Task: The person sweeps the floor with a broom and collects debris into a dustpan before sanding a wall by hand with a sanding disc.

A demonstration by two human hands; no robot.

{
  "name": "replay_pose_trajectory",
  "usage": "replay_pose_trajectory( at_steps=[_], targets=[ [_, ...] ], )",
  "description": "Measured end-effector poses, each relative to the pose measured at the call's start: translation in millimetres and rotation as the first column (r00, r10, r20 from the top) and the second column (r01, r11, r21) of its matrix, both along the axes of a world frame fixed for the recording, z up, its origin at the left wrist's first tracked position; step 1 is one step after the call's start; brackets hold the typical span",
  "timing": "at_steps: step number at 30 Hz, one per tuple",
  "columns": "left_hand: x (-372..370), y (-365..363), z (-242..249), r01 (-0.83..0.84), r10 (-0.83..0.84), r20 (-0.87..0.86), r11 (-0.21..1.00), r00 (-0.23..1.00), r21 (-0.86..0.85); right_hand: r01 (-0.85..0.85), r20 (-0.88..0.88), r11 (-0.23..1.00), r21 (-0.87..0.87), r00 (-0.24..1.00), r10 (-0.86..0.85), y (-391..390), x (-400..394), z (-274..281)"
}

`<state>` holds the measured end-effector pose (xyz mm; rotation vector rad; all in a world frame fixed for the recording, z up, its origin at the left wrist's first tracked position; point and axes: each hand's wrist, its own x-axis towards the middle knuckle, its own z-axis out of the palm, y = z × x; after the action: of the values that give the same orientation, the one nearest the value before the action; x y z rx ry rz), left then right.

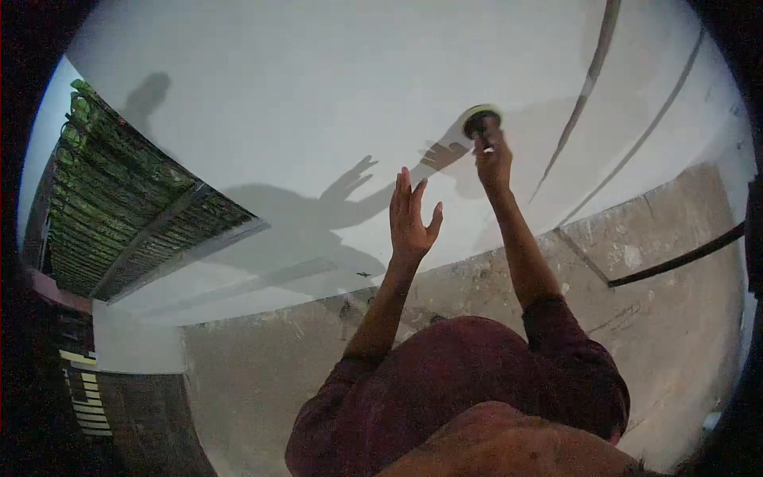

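Note:
My right hand (pixel 493 159) is raised and closed on the handle of a round dark tool with a yellowish edge (pixel 482 118). The tool's disc is against or very close to the pale wall (pixel 318 87); contact cannot be made out. My left hand (pixel 412 219) is lifted lower and to the left, fingers spread, holding nothing. Whether its palm touches the wall is unclear. Shadows of both arms and hands fall on the wall to the left.
A barred opening with green leaves behind it (pixel 135 191) is at the left. Below the pale wall lies a stained brown surface (pixel 262 374). Dark curved streaks (pixel 586 87) run down the upper right, and a dark bar (pixel 683 256) juts in at the right.

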<state>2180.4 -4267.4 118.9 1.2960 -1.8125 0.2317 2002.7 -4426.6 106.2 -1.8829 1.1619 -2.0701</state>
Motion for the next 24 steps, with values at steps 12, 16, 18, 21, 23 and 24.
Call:
replay_pose_trajectory(
  at_steps=[12, 16, 18, 21, 23, 24],
  targets=[
    [18.5, 30.0, 2.9, -0.123, 0.131, -0.04, 0.98, 0.991, 0.154, -0.148, 0.167, 0.974, 0.171, 0.979, 0.12, 7.0, 2.6, 99.2],
    [24.9, 31.6, -5.4, -0.106, 0.121, -0.076, 0.979, 0.99, 0.177, -0.085, 0.042, 0.942, 0.325, 0.996, 0.075, 11.4, 23.8, -3.3],
    [26.0, 35.2, -10.3, -0.105, 0.122, -0.08, 0.975, 0.989, 0.194, -0.119, 0.081, 0.964, 0.239, 0.991, 0.102, 16.0, 27.1, -15.7],
    [25.0, 41.8, -4.8, -0.128, 0.15, -0.056, 0.951, 0.987, 0.282, -0.066, 0.102, 0.988, 0.138, 0.993, 0.052, 3.3, 31.2, 7.5],
    [27.0, 40.7, -9.2, -0.086, 0.109, -0.083, 0.968, 0.991, 0.236, -0.134, 0.178, 0.987, 0.093, 0.977, 0.116, 9.0, 28.4, 69.0],
    [26.1, 38.7, -10.6, -0.047, 0.068, -0.117, 0.984, 0.991, 0.173, -0.204, 0.232, 0.973, 0.106, 0.957, 0.176, 16.6, 27.5, 94.5]
  ],
)
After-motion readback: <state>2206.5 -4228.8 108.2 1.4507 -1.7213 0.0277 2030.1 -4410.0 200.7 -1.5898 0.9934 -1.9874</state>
